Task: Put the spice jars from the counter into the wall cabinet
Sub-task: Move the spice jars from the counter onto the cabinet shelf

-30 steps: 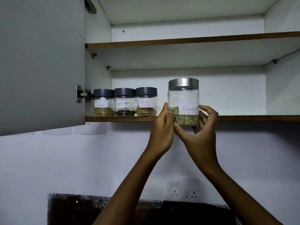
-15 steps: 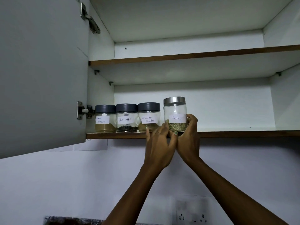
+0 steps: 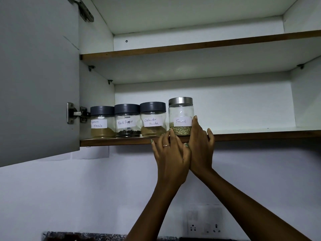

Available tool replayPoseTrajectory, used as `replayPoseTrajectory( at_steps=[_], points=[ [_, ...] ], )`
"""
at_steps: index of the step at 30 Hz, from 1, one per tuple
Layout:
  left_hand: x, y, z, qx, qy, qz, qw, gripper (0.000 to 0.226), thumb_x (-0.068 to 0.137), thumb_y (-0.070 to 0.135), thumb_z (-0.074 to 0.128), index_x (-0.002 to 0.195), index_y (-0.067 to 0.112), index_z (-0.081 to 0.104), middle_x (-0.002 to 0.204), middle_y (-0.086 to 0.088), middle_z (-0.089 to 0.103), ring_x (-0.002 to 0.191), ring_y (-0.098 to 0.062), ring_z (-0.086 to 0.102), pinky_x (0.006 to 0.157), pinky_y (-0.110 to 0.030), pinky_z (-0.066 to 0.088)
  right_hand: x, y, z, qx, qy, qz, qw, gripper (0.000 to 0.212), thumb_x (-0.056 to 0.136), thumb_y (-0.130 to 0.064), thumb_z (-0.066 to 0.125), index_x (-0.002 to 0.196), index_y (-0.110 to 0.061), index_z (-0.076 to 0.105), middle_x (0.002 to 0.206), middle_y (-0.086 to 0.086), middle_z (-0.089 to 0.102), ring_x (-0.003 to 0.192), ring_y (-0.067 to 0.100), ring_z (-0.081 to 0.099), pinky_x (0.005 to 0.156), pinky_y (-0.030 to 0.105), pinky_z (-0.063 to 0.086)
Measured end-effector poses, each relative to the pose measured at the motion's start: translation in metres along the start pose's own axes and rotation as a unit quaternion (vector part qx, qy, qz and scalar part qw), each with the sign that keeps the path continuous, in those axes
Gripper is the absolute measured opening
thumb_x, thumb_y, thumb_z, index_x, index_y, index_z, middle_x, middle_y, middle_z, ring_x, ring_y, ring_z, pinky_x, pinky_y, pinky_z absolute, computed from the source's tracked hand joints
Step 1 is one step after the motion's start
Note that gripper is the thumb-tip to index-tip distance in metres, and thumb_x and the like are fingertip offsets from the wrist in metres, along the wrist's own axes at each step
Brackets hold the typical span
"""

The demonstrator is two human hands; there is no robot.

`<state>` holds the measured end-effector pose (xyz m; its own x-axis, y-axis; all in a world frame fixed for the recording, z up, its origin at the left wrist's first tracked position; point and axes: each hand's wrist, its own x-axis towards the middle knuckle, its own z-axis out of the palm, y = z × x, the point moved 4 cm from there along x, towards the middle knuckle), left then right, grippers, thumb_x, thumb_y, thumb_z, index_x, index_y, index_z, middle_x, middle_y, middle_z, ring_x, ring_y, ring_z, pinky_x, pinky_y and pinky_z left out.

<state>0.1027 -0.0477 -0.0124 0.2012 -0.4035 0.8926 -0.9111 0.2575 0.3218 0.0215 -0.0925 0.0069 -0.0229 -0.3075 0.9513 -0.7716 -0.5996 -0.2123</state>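
Right hand touching Fennel jar on the right side, fingers straight; left hand at its base, grip probably loosening. Jar seated on lower shelf, just beside Coriander Powder jar. Placement step. Next: let go, withdraw without nudging.

Bare lower shelf right of the Fennel jar; three jars left.

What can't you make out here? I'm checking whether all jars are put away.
- Counter: head view, cut off by the bottom edge; any jars left there are unseen.
- Fennel jar base: hidden by both hands.
- Upper shelf top: hidden by the low viewing angle.
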Motion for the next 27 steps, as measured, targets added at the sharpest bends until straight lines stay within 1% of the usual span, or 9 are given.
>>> replayPoseTrajectory(
  at_steps=[6, 10, 13, 15, 17, 19, 22, 25, 27],
  points=[
    [-0.001, -0.002, 0.005, 0.022, -0.005, -0.006, 1.0, 0.072, 0.084, 0.042, 0.023, 0.15, 0.014, 0.022, 0.153, -0.006, 0.029, 0.143, -0.02, 0.017, 0.117, -0.04, 0.005, -0.001, 0.002, 0.001, -0.022, -0.007, -0.023, 0.999, 0.077, 0.09, -0.04, 0.053, 0.147, -0.002, 0.017, 0.137, 0.014, 0.049, 0.118, 0.024, 0.051, 0.115, 0.04, 0.013],
    [-0.003, -0.003, 0.006, 0.016, -0.007, 0.0, 1.0, 0.074, 0.084, 0.046, 0.021, 0.151, 0.014, 0.021, 0.155, -0.005, 0.027, 0.145, -0.02, 0.015, 0.114, -0.041, 0.012, -0.002, 0.002, 0.0, -0.024, -0.02, -0.029, 0.999, 0.082, 0.089, -0.04, 0.055, 0.148, -0.002, 0.013, 0.14, 0.015, 0.046, 0.12, 0.025, 0.05, 0.113, 0.04, 0.017],
    [-0.005, -0.005, 0.005, 0.008, 0.011, 0.006, 1.0, 0.079, 0.08, 0.052, 0.01, 0.15, 0.017, 0.023, 0.156, -0.002, 0.025, 0.146, -0.016, 0.013, 0.115, -0.041, 0.01, 0.002, 0.001, -0.003, -0.015, -0.031, -0.031, 0.999, 0.083, 0.09, -0.042, 0.052, 0.148, -0.003, 0.007, 0.153, 0.014, 0.028, 0.139, 0.023, 0.031, 0.114, 0.037, 0.014],
    [-0.014, -0.003, 0.002, 0.002, 0.027, 0.017, 0.999, 0.074, 0.083, 0.051, 0.013, 0.15, 0.022, 0.025, 0.157, 0.001, 0.025, 0.146, -0.015, 0.013, 0.116, -0.041, 0.007, -0.005, 0.0, -0.011, -0.012, -0.039, -0.049, 0.998, 0.081, 0.091, -0.041, 0.049, 0.148, -0.005, 0.004, 0.157, 0.013, 0.013, 0.146, 0.021, 0.015, 0.116, 0.035, 0.009],
    [-0.032, -0.002, 0.002, -0.013, 0.037, 0.041, 0.998, 0.065, 0.087, 0.045, 0.022, 0.149, 0.027, 0.027, 0.156, 0.005, 0.026, 0.146, -0.013, 0.016, 0.116, -0.042, 0.006, -0.023, 0.0, -0.019, 0.025, -0.046, -0.066, 0.996, 0.077, 0.092, -0.037, 0.051, 0.148, -0.009, 0.007, 0.158, 0.012, 0.009, 0.146, 0.02, 0.009, 0.116, 0.036, 0.007],
    [-0.059, 0.001, 0.006, -0.037, 0.028, 0.068, 0.997, 0.06, 0.088, 0.038, 0.03, 0.147, 0.031, 0.03, 0.155, 0.007, 0.029, 0.145, -0.012, 0.019, 0.115, -0.042, 0.008, -0.054, 0.005, -0.028, 0.079, -0.048, -0.063, 0.994, 0.071, 0.092, -0.034, 0.049, 0.148, -0.013, 0.011, 0.158, 0.009, 0.01, 0.145, 0.017, 0.009, 0.116, 0.036, 0.007],
    [-0.11, 0.008, 0.02, -0.051, -0.021, 0.105, 0.993, 0.058, 0.086, 0.032, 0.034, 0.144, 0.033, 0.035, 0.154, 0.006, 0.032, 0.144, -0.012, 0.021, 0.114, -0.042, 0.011, -0.109, 0.024, -0.039, 0.104, -0.061, -0.054, 0.991, 0.06, 0.092, -0.042, 0.032, 0.146, -0.02, 0.014, 0.155, -0.001, 0.013, 0.143, 0.011, 0.013, 0.115, 0.032, 0.008],
    [-0.166, 0.015, 0.04, -0.05, -0.089, 0.122, 0.987, 0.052, 0.087, 0.031, 0.034, 0.138, 0.029, 0.047, 0.151, 0.003, 0.038, 0.142, -0.017, 0.029, 0.112, -0.042, 0.017, -0.167, 0.053, -0.046, 0.087, -0.091, -0.023, 0.992, 0.053, 0.092, -0.034, 0.034, 0.144, -0.025, 0.023, 0.152, -0.001, 0.028, 0.138, 0.01, 0.027, 0.112, 0.031, 0.016],
    [-0.205, 0.018, 0.053, -0.054, -0.145, 0.116, 0.981, 0.05, 0.089, 0.031, 0.033, 0.134, 0.026, 0.051, 0.15, 0.002, 0.04, 0.141, -0.019, 0.031, 0.112, -0.044, 0.02, -0.206, 0.075, -0.049, 0.065, -0.106, 0.017, 0.992, 0.049, 0.091, -0.033, 0.035, 0.14, -0.027, 0.033, 0.144, -0.002, 0.041, 0.132, 0.011, 0.036, 0.107, 0.03, 0.022]
  ],
)
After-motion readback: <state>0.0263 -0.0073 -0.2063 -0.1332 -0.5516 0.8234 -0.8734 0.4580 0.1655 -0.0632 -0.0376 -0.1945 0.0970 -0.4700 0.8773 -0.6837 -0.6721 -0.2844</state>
